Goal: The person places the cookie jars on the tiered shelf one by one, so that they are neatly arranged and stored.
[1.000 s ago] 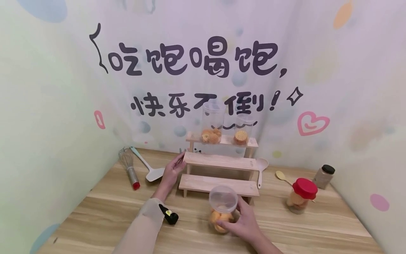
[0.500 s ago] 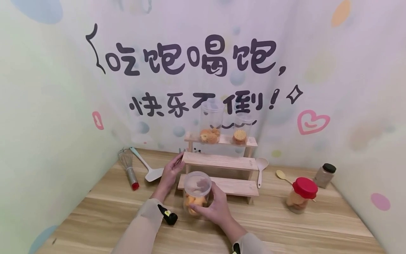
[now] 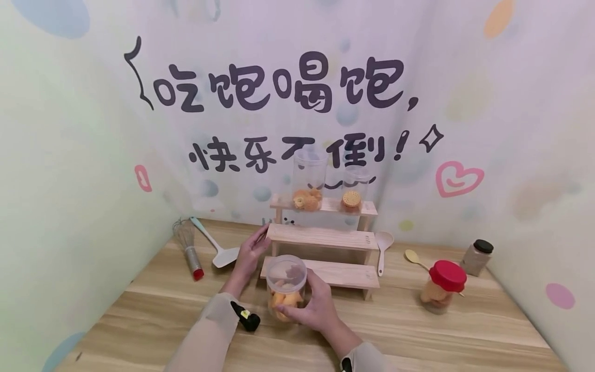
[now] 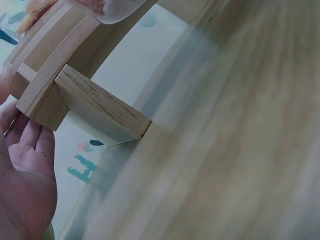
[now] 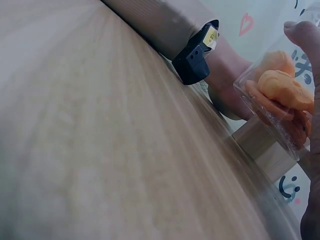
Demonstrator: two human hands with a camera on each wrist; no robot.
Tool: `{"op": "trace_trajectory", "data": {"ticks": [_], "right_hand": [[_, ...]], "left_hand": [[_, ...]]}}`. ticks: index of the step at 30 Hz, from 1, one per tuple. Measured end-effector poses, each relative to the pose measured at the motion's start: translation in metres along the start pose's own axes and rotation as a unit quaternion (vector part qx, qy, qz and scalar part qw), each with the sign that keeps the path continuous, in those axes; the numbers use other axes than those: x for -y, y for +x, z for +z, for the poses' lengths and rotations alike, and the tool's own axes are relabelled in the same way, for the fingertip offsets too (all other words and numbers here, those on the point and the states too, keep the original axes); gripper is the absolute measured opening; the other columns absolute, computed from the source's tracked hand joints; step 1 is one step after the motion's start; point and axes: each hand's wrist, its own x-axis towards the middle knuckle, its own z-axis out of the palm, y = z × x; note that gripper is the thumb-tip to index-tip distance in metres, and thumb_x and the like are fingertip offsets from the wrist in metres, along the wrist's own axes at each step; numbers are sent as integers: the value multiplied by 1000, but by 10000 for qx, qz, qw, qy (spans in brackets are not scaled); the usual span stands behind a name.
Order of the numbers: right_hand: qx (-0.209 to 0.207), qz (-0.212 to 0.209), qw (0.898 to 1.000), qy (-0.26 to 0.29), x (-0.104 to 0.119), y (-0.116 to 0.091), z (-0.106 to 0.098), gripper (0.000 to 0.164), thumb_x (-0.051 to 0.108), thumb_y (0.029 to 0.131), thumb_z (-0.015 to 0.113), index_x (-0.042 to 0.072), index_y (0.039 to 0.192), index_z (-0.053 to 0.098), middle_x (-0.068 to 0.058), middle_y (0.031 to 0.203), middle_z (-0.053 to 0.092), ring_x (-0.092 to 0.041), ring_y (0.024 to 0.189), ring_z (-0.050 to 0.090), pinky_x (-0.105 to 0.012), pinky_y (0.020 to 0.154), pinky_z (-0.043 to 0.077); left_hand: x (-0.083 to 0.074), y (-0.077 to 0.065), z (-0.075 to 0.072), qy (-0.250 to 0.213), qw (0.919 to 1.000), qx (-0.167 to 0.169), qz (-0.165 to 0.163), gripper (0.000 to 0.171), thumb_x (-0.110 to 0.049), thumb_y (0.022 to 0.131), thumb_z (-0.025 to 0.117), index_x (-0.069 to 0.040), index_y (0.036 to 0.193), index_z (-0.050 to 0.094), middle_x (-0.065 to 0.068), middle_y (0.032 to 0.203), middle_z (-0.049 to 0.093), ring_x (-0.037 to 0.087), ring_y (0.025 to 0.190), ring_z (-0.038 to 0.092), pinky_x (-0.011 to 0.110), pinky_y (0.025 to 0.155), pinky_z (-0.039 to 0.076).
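Note:
My right hand (image 3: 316,305) grips a clear lidded jar (image 3: 287,274) of orange-brown cookies, thumb on the near side. The jar is upright, in front of the left end of the bottom tier of a three-tier wooden shelf (image 3: 321,236). In the right wrist view, the jar (image 5: 280,95) shows its base raised over the table. My left hand (image 3: 248,257) holds the left end of the middle tier; in the left wrist view its fingers (image 4: 31,135) lie against the plank end. Two clear jars, one with ring-like cookies (image 3: 308,199) and one with round biscuits (image 3: 351,200), stand on the top tier.
A whisk (image 3: 189,250) and white spatula (image 3: 225,256) lie left of the shelf. To the right are a pale spoon (image 3: 383,248), a yellow spoon (image 3: 412,257), a red-covered jar (image 3: 443,287) and a black-lidded jar (image 3: 478,257). A printed curtain (image 3: 251,31) hangs behind.
My right hand has carried the cookie jar leftward to the front of the shelf's left end, then slightly down and nearer. My left hand stays at the middle tier.

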Motion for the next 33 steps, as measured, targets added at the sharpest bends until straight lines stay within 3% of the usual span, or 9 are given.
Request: {"op": "trace_trajectory", "data": {"ticks": [9,12,15,19,22,28,33], "right_hand": [[-133,-85,9999,-6,-4,-1,0,82,43,71,91,-1,132,57,-14,117,68,-30,103,68,-40,91,57],[-253,-128,9996,-11,-6,-2,0,83,38,68,94,-4,129,58,-17,116,68,-33,102,67,-41,91,57],[-446,-312,9983,-208,-8,-1,0,87,37,68,94,-6,133,54,-19,118,67,-33,105,66,-35,96,55],[-910,-661,9926,-466,-8,5,0,92,42,76,89,-12,137,47,-24,123,62,-36,110,63,-27,104,48],[-1246,-807,9878,-467,-10,12,0,92,43,81,84,-17,137,43,-30,125,58,-41,112,59,-29,106,46],[-1663,-458,9839,-465,-14,29,2,95,42,83,83,-11,146,36,-30,138,51,-45,119,53,-30,110,43],[-2107,-29,9758,-580,-14,44,4,97,18,74,92,-6,149,35,-27,140,50,-43,123,53,-30,107,46]], "left_hand": [[-27,-7,1,152,9996,208,-63,53,-3,102,56,11,149,37,26,157,33,38,143,35,20,109,39],[-19,-5,1,44,9999,140,-57,52,-4,102,56,9,149,39,25,157,34,38,143,35,21,109,38],[-6,-1,0,-63,10000,18,-52,51,-4,102,57,6,149,41,22,157,35,37,143,36,21,110,38],[2,2,0,10,9999,-93,-42,51,-10,102,59,1,149,44,19,157,37,33,143,38,22,111,38],[2,4,-2,-6,9999,-67,-114,51,-12,102,59,-1,150,44,17,157,37,32,143,38,24,112,37],[-13,1,-4,-63,9996,88,-242,53,-9,103,58,3,151,40,19,158,34,33,143,37,28,114,36],[-27,-6,0,-41,9996,155,-249,52,-7,102,58,6,149,40,22,156,35,34,143,37,27,112,37]]}}
